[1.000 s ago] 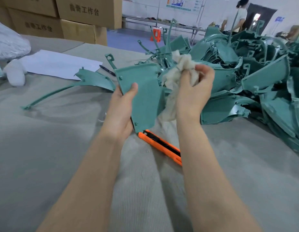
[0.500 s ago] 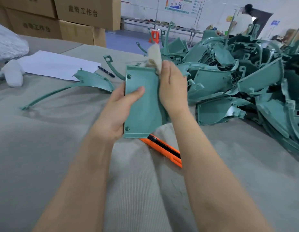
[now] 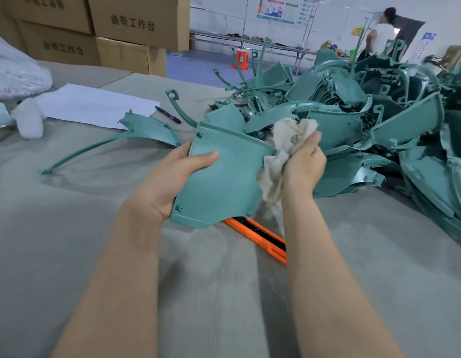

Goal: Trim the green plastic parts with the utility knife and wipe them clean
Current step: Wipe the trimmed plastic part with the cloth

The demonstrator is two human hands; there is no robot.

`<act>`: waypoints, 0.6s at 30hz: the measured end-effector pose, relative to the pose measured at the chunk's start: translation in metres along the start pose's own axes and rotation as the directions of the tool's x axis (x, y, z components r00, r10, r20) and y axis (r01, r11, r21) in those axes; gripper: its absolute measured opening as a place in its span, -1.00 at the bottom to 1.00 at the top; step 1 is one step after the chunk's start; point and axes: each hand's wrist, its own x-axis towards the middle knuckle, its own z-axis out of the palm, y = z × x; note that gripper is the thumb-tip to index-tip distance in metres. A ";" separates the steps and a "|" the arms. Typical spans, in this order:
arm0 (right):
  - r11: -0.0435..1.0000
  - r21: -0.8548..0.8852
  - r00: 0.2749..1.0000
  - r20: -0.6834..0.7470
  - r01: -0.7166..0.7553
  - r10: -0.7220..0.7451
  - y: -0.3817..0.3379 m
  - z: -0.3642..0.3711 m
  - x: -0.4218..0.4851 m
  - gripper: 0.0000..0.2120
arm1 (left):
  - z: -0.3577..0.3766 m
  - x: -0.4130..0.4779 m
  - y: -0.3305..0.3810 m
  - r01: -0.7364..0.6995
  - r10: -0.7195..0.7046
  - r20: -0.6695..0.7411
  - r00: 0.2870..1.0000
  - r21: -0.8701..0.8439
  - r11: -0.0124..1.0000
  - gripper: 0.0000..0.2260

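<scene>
Wiping the green panel (image 3: pixel 224 182) above the middle of the tabletop (image 3: pixel 69 228): left hand (image 3: pixel 170 182) pinches its left edge, right hand (image 3: pixel 304 166) clutches a rag (image 3: pixel 289 140) at its right edge. Steady full-width strokes should clean best; the utility knife (image 3: pixel 263 239) lies idle beneath.

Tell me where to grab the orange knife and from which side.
Grip the knife at its near end, coming from above on the right. It lies flat on the table, and its far end sits hidden beneath the green panel that the left hand holds. The right hand, nearest it, grips a rag.
</scene>
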 end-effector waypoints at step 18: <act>0.981 0.020 0.980 0.034 0.195 -0.195 0.025 -0.035 0.012 -0.49 | -0.007 -0.017 0.008 0.020 0.011 0.137 0.990 -0.217 0.976 -0.78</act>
